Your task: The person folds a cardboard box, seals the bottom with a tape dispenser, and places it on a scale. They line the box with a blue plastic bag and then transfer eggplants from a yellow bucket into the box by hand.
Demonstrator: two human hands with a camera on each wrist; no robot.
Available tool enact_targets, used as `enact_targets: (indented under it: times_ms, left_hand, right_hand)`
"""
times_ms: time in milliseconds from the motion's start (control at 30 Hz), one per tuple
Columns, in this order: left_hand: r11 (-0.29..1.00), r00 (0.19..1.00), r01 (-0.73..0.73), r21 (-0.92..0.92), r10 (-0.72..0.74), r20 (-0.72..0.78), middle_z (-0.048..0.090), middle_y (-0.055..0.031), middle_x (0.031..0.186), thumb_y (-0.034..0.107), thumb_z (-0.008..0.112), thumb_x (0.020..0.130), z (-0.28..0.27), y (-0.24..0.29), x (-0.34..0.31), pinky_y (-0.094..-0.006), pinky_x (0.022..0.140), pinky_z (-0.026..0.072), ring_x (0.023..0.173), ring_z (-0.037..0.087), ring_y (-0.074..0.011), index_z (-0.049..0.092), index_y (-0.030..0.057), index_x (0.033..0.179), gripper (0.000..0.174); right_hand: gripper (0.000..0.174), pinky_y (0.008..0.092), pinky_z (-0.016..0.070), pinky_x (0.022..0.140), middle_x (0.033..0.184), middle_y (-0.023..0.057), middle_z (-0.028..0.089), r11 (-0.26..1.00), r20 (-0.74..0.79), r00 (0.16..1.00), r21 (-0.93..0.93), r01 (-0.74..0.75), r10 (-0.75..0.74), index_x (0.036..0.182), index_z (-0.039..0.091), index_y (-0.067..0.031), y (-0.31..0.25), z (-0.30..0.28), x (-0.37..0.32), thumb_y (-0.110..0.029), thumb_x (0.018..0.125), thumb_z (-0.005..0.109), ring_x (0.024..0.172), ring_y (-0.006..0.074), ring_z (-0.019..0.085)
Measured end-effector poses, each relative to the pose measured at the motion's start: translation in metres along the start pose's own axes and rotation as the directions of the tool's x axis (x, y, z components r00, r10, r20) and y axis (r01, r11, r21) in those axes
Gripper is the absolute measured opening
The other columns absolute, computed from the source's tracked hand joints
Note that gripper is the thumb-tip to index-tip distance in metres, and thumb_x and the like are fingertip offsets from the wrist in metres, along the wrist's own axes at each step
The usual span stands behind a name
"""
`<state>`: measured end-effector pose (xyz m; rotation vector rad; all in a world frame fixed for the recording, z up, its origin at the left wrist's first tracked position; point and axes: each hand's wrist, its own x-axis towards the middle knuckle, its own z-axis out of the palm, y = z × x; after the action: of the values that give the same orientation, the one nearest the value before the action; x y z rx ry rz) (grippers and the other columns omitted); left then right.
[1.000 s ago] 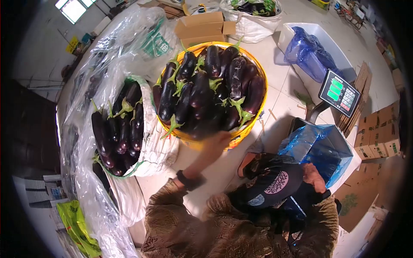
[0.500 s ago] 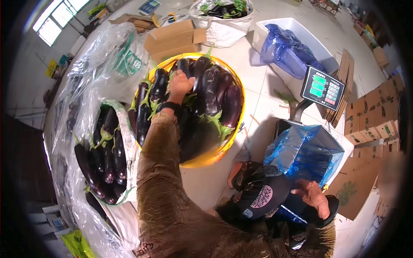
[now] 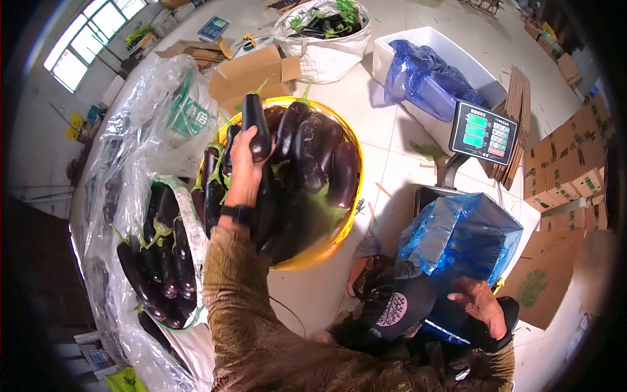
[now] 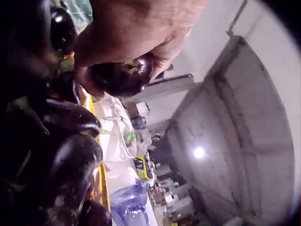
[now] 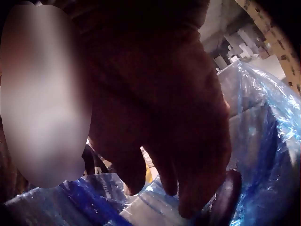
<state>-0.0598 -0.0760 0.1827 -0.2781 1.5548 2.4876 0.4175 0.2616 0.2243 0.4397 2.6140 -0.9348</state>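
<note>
My left hand (image 3: 245, 161) grips one eggplant (image 3: 255, 121), held upright with its green stem at the top, above the yellow-rimmed basket (image 3: 358, 189) full of eggplants. In the left wrist view the fingers of the left hand (image 4: 136, 35) curl round the dark eggplant (image 4: 123, 77). My right hand (image 3: 480, 306) hangs with loose fingers at the near edge of the blue plastic liner (image 3: 428, 238) on the scale. In the right wrist view an eggplant (image 5: 227, 200) lies by the fingertips of the right hand (image 5: 164, 113); contact cannot be told.
A white sack of eggplants (image 3: 192, 215) stands left of the basket, beside clear plastic sheeting (image 3: 104, 242). Behind are a cardboard box (image 3: 251, 73) and another sack (image 3: 326, 55). The scale display (image 3: 484, 132) rises behind the liner, near a white bin (image 3: 486, 75). A capped head is between the arms.
The left hand went from the basket's near side into the eggplants and has lifted one up. The right hand stays near the liner, its fingers somewhat shifted. The head view has moved.
</note>
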Motion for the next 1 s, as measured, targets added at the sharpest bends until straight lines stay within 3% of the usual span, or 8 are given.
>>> enact_targets:
  times_ms: [133,333,467,600,667,733,867,1000]
  left_hand:
    - [0.975,0.977,0.116,-0.192,-0.077,0.198,0.063,-0.0158,0.112,0.027,0.062,0.089,0.020,0.012,-0.086,-0.0419,0.072,0.0564,0.101,0.065,-0.0319,0.053,0.0062,0.122,0.040]
    - [0.917,0.510,0.396,0.052,-0.267,0.817,0.059,-0.0230,0.124,0.044,0.052,0.094,0.074,-0.017,-0.139,-0.0358,0.072,0.0588,0.103,0.065,-0.0332,0.039,-0.0020,0.140,0.066]
    - [0.913,0.242,0.213,0.347,-0.394,0.887,0.057,-0.0192,0.129,0.046,0.070,0.075,0.132,-0.024,-0.180,-0.0358,0.102,0.0440,0.115,0.059,-0.0258,0.042,-0.0078,0.137,0.087]
    - [0.848,-0.146,-0.163,0.504,-0.526,0.838,0.061,-0.0175,0.123,0.044,0.078,0.060,0.192,-0.045,-0.202,-0.0336,0.104,0.0398,0.113,0.059,-0.0238,0.052,-0.0077,0.130,0.091]
    - [0.823,-0.209,-0.242,0.514,-0.561,0.801,0.061,-0.0147,0.125,0.036,0.077,0.064,0.226,-0.052,-0.227,-0.0330,0.103,0.0392,0.116,0.057,-0.0218,0.050,-0.0053,0.133,0.085]
    - [0.854,-0.200,-0.327,0.404,-0.481,0.854,0.061,-0.0125,0.124,0.033,0.076,0.070,0.246,-0.071,-0.229,-0.0323,0.102,0.0402,0.114,0.057,-0.0204,0.047,-0.0038,0.136,0.081]
    - [0.795,0.171,-0.318,0.516,-0.488,0.856,0.063,-0.0101,0.118,0.032,0.067,0.089,0.240,-0.120,-0.213,-0.0252,0.084,0.0487,0.105,0.059,-0.0149,0.051,-0.0002,0.133,0.057]
    - [0.733,0.191,-0.229,0.641,-0.612,0.768,0.063,-0.0123,0.117,0.033,0.062,0.093,0.207,-0.147,-0.182,-0.0262,0.085,0.0487,0.103,0.061,-0.0174,0.052,-0.0014,0.131,0.052]
  right_hand:
    - [0.028,0.0378,0.0531,0.072,0.095,0.0214,0.069,0.992,-0.049,0.999,0.127,0.006,0.000,0.105,0.065,0.0006,-0.018,-0.011,0.009,-0.018,0.085,0.072,0.087,0.0369,0.068]
    - [0.031,0.0266,0.0499,0.074,0.095,0.0019,0.064,0.656,-0.025,0.999,0.755,0.001,0.026,0.110,0.063,-0.0013,-0.027,-0.032,0.017,-0.029,0.096,0.059,0.083,0.0116,0.060]
    - [0.080,0.0312,0.0553,0.073,0.122,0.0159,0.062,0.328,-0.019,1.000,0.945,0.015,0.007,0.136,0.046,0.0015,-0.012,-0.053,0.012,-0.066,0.094,0.039,0.100,0.0236,0.066]
    - [0.095,0.0303,0.0589,0.070,0.124,0.0238,0.059,-0.023,0.054,0.988,0.998,-0.058,-0.147,0.143,0.035,0.0024,-0.021,-0.055,0.000,-0.075,0.088,0.036,0.096,0.0280,0.069]
    - [0.094,0.0292,0.0590,0.068,0.122,0.0241,0.059,0.151,0.091,0.996,0.984,-0.089,-0.006,0.145,0.032,0.0017,-0.057,-0.058,-0.029,-0.072,0.088,0.043,0.091,0.0267,0.070]
    - [0.076,0.0273,0.0588,0.064,0.114,0.0200,0.062,0.125,0.057,0.981,0.992,-0.035,-0.183,0.147,0.030,-0.0035,-0.039,-0.053,-0.025,-0.051,0.093,0.054,0.081,0.0228,0.070]
    - [0.068,0.0269,0.0567,0.062,0.105,0.0134,0.060,0.158,-0.013,0.987,0.987,-0.013,0.161,0.146,0.031,-0.0043,-0.022,-0.049,-0.035,-0.034,0.093,0.061,0.079,0.0192,0.068]
    - [0.080,0.0278,0.0538,0.079,0.132,0.0178,0.051,0.299,0.062,0.907,0.933,-0.201,0.417,0.149,0.022,0.0020,0.003,-0.039,-0.026,-0.027,0.089,0.066,0.107,0.0217,0.059]
